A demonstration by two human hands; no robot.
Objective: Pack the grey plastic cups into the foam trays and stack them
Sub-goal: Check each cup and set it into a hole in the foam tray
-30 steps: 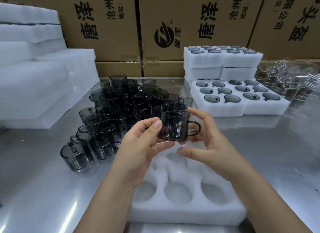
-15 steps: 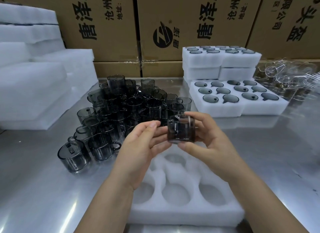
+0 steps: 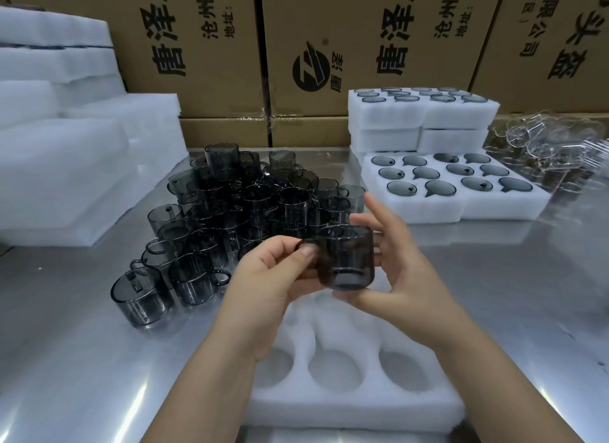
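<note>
A smoky grey plastic cup (image 3: 346, 261) is held upright between both hands above an empty white foam tray (image 3: 356, 406) at the table's near edge. My left hand (image 3: 270, 287) pinches the cup's handle, which points left. My right hand (image 3: 405, 271) cradles the cup's right side and base with curled fingers. A pile of several grey cups (image 3: 237, 211) stands on the steel table just behind and to the left of my hands. Filled foam trays (image 3: 461, 205) lie at the right, with a stack of filled trays (image 3: 421, 113) behind them.
Thick white foam blocks (image 3: 66, 165) are stacked along the left side. Cardboard boxes (image 3: 362, 40) form a wall at the back. Clear plastic cups (image 3: 553, 149) lie heaped at the far right. Bare steel table (image 3: 527, 294) stretches to the right of my hands.
The cup has been turned between my hands: its handle pointed right one second ago and now points left, pinched by my left hand. The cup sits a little lower and nearer.
</note>
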